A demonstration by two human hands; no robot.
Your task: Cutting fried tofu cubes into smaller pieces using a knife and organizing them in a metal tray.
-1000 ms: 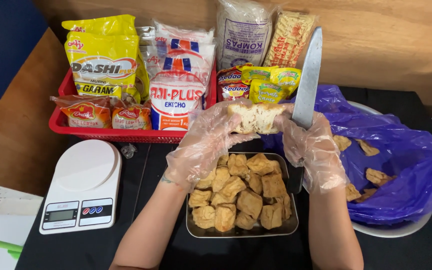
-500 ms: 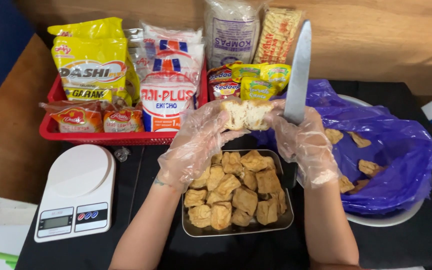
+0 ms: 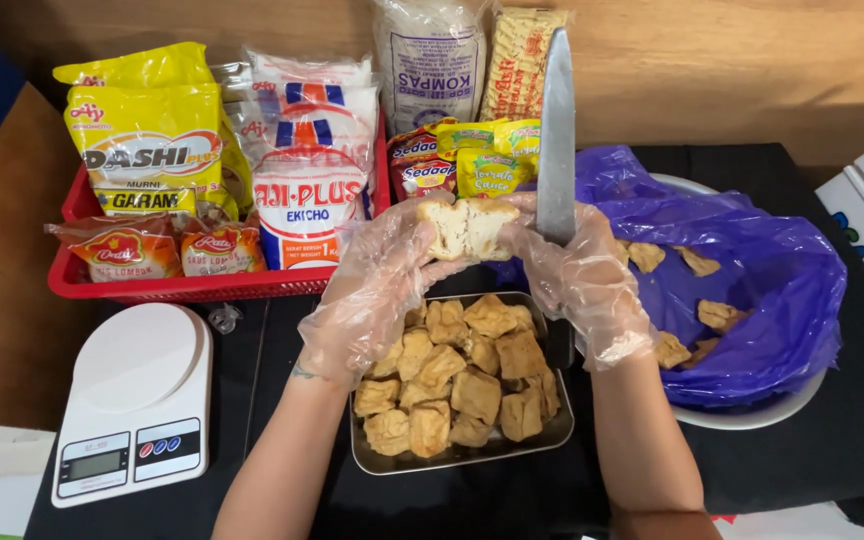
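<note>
Clear plastic gloves covered both hands. Left hand point(image 3: 377, 290) and right hand point(image 3: 577, 280) met on one fried tofu puff point(image 3: 467, 228), grip closed on it from both sides, fingertips pinching its outer edges. Puff was split down the middle, pale inside facing the camera, its long axis running left-right between the two grips, so each hand had one half. Right hand also clamped the knife point(image 3: 556, 140) against its palm, blade upright, tip pointing away, just right of the puff and touching nothing else. Directly below the grip: metal tray point(image 3: 457, 462) piled with more puffs. Further right of the right grip: purple plastic bag point(image 3: 752, 270) lining a white bowl point(image 3: 752, 418), a few puffs inside. Beyond the grip: red basket point(image 3: 152, 288) of seasoning packets. Left and below the left grip: white kitchen scale point(image 3: 137, 400) on the black tabletop point(image 3: 852, 440).
</note>
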